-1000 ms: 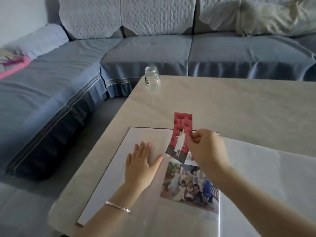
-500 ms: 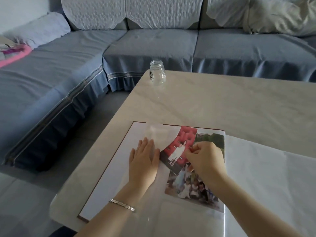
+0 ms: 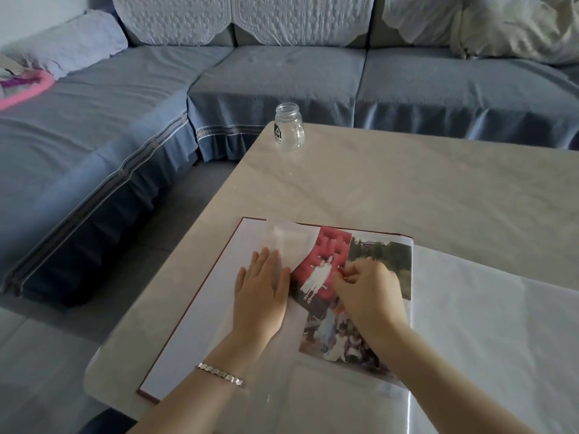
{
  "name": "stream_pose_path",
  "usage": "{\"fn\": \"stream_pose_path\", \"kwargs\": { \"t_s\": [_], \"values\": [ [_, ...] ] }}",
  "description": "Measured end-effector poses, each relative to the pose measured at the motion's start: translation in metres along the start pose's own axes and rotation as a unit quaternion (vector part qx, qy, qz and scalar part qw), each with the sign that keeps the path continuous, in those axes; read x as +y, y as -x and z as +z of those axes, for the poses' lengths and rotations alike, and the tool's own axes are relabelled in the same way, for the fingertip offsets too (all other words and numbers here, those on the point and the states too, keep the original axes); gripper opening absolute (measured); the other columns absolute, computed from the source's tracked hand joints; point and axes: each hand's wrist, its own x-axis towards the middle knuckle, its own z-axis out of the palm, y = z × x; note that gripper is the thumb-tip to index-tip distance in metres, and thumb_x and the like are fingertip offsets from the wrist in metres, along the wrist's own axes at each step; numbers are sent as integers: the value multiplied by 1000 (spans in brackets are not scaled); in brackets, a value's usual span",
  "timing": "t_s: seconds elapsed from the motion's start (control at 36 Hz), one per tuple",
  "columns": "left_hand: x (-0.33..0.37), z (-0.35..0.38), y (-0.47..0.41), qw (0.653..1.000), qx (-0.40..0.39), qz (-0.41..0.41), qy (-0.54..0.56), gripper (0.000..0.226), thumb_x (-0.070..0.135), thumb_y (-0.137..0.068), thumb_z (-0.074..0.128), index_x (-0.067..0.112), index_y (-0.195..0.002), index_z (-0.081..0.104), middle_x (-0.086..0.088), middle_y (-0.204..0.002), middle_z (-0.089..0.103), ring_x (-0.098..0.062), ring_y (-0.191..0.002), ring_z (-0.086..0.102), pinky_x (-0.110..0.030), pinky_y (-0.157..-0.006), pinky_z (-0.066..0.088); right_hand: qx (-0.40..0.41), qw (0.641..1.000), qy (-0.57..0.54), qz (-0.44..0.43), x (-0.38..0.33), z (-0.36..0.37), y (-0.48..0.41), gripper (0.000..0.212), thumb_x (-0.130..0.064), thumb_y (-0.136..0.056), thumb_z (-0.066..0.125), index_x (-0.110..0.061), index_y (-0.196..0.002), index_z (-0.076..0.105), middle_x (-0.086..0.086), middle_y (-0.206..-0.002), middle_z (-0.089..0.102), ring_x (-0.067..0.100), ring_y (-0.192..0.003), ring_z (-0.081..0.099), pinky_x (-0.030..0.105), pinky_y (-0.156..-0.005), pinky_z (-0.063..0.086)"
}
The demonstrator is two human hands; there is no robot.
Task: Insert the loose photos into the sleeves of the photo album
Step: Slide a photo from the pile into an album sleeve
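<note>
a: anything new on the table (image 3: 407,189), biggest first?
b: same open photo album (image 3: 200,308), lower centre of frame, with clear film (image 3: 291,242) curled back toward upper left.
a: and the red photo (image 3: 329,249)?
b: no longer held upright. laid flat and tilted on the page, just left of the landscape photo (image 3: 385,252), lower corner meeting the group photo (image 3: 338,343).
a: hands?
b: pressing the film down with the left hand (image 3: 261,296), fingers straight. pinching the red photo's right edge with the right hand (image 3: 369,292).
a: meaning?
b: probably placed but not sealed. needs squaring, then smoothing the film over.
</note>
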Motion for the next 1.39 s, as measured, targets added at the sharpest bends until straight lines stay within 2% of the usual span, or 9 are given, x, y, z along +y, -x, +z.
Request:
{"fn": "stream_pose_path", "kwargs": {
  "t_s": [0.08,0.17,0.28,0.44,0.78,0.97,1.08,1.25,1.39],
  "values": [
    [1,-1,0,1000,3,0,9,52,39,-101,21,23,-150,14,6,-158,10,-6,-145,0,-26,-115,-4,-35,997,-52,49,-2,1,-2,25,-14,-89,60,1,-70,68,10,-53,66,20,-46,62,27,-50,53],
    [2,-2,1,1000,5,2,12,53,39,-101,22,23,-150,14,5,-158,11,-7,-145,1,-26,-115,-4,-79,982,-121,123,-3,-4,-10,24,-12,-88,62,-5,-65,67,4,-50,65,10,-38,56,17,-40,44],
    [1,-1,1,1000,12,2,18,51,38,-101,23,25,-150,16,4,-158,13,-8,-145,3,-26,-115,-3,-120,955,-184,201,-5,-8,-19,18,-3,-86,61,2,-69,63,7,-47,63,9,-34,54,15,-34,40],
    [0,1,0,1000,20,9,17,52,39,-100,22,25,-150,15,4,-158,12,-8,-145,3,-25,-114,-4,-133,940,-213,234,-5,-8,-22,11,0,-86,61,6,-77,61,10,-49,64,12,-40,60,16,-35,44],
    [-2,3,1,999,35,16,30,53,40,-100,23,26,-150,12,4,-158,11,-8,-145,3,-25,-114,-2,-161,938,-202,232,-1,-9,-24,17,2,-86,59,4,-69,59,12,-52,65,14,-46,63,18,-41,49],
    [-4,6,0,999,40,24,23,55,42,-99,30,26,-150,16,1,-158,14,-12,-146,7,-29,-116,1,-243,936,-124,222,-12,-10,-41,20,0,-89,56,1,-70,54,10,-48,63,11,-37,58,15,-36,36],
    [-5,5,0,999,41,24,23,56,43,-99,31,26,-150,16,1,-158,14,-13,-146,7,-29,-116,1,-287,938,-36,189,-11,-11,-48,39,3,-89,48,-7,-52,47,5,-49,61,11,-41,46,17,-44,29],
    [-3,5,1,999,38,23,32,57,45,-97,29,25,-149,18,0,-158,14,-13,-146,7,-27,-115,0,-313,927,-73,195,-14,-23,-54,14,7,-89,53,11,-75,57,15,-53,63,11,-38,56,14,-38,42],
    [-3,5,1,998,37,23,35,56,46,-97,30,25,-149,22,2,-158,15,-11,-145,6,-26,-115,-2,-330,927,-23,179,-20,-20,-64,10,0,-90,56,8,-86,61,9,-52,65,9,-41,60,12,-39,44]
  ]
}}
